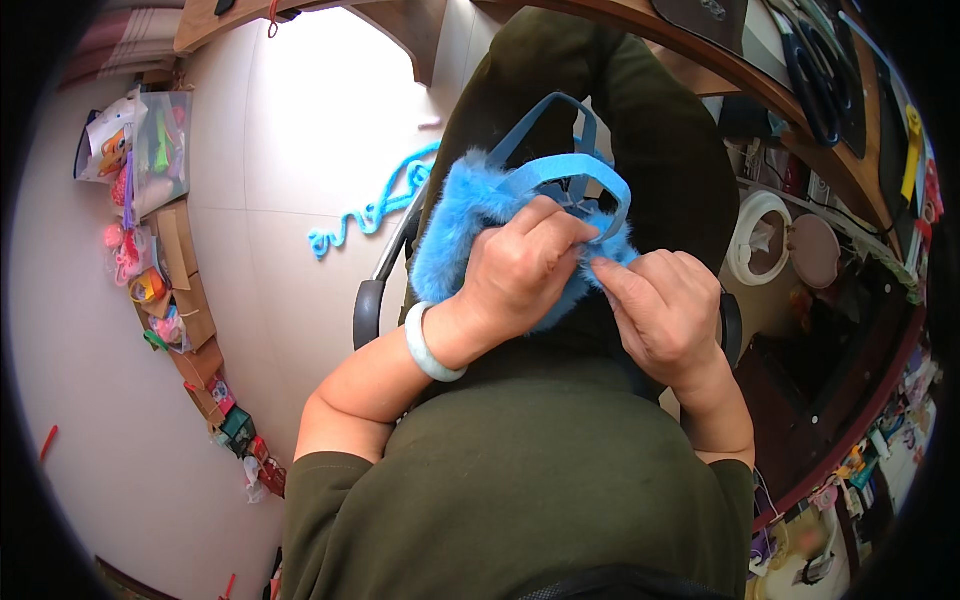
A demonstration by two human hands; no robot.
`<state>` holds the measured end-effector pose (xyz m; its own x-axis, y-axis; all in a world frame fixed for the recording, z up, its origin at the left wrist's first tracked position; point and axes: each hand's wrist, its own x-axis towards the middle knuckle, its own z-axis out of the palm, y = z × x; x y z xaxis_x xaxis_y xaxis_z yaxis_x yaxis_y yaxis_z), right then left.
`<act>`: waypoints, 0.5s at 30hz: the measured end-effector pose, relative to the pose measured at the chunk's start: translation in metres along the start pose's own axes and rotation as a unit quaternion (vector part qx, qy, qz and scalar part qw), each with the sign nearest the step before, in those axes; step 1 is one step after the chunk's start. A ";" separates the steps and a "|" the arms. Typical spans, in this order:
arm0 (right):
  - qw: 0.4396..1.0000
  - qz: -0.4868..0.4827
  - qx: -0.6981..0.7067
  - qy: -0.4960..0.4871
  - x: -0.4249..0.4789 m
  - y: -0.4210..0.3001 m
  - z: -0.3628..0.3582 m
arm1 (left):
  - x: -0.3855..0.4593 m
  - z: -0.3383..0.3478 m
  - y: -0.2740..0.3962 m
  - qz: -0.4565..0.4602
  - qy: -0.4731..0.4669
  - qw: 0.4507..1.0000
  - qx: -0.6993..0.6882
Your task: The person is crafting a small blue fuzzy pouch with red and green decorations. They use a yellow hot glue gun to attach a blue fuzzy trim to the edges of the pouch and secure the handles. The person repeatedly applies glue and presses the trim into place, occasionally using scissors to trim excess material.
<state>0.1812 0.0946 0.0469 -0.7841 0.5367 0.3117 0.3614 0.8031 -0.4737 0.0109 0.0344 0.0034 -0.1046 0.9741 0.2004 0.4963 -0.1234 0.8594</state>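
A fluffy blue bag (448, 247) with two flat blue strap handles (559, 166) rests on my lap. My left hand (517, 266), with a pale bangle (429, 343) on its wrist, grips the bag's furry rim near the base of the closer handle. Close by on the right, my right hand (664, 311) pinches the same rim between thumb and forefinger. Whether a needle or hook sits between the fingers is too small to tell. Part of the bag's opening shows beneath the handles. Fluffy blue yarn (375, 214) trails from behind my leg onto the floor.
A wooden desk edge (750, 71) curves ahead, with dark-handled scissors (817, 82) at the right. Chair armrests (368, 311) flank me. Along the left wall stand cardboard boxes (176, 244) and a clear plastic bin (163, 154). A round white container (759, 236) with a lid stands at right.
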 end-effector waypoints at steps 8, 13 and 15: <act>1.000 0.016 0.003 0.008 0.002 0.001 -0.002 | 0.007 -0.008 0.005 -0.065 -0.013 0.997 -0.027; 1.000 0.027 -0.006 0.007 0.006 0.000 -0.005 | 0.007 -0.009 0.004 -0.048 -0.013 0.998 -0.035; 0.999 0.042 -0.015 0.002 0.008 -0.002 -0.006 | 0.006 -0.009 0.004 -0.041 -0.010 0.998 -0.040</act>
<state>0.1775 0.0986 0.0551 -0.7479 0.6042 0.2749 0.4414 0.7620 -0.4739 0.0046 0.0383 0.0121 -0.1247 0.9851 0.1182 0.4170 -0.0561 0.9072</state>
